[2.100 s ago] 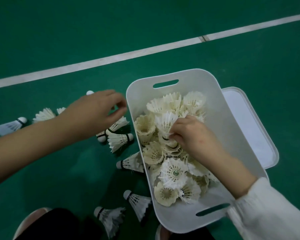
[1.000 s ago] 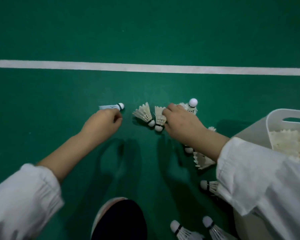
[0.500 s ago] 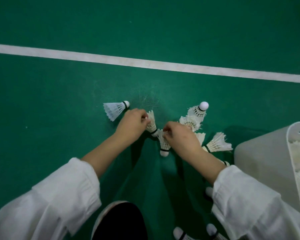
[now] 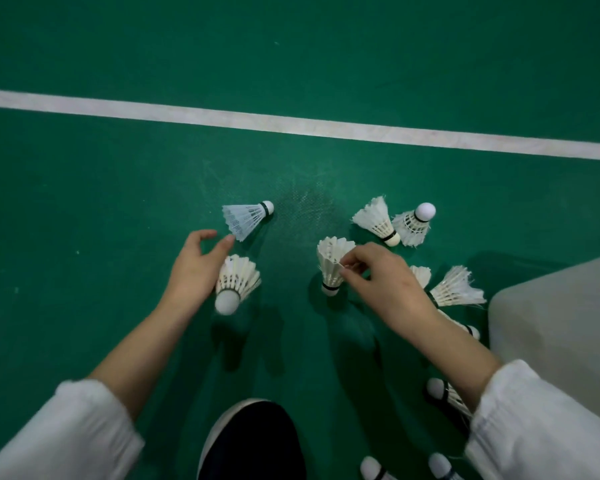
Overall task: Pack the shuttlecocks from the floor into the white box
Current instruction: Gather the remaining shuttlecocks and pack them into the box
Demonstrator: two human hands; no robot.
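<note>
Feather shuttlecock (image 4: 331, 263), light, crushable: right hand (image 4: 385, 282) is pinching its skirt; left hand (image 4: 193, 271) is gripping second shuttlecock (image 4: 239, 280). Cork probably safer.

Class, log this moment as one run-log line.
phase: gathering | left hand: holds cream shuttlecock, thumb by bluish shuttlecock | right hand: pinches cork-down shuttlecock | white box: frame right
</note>
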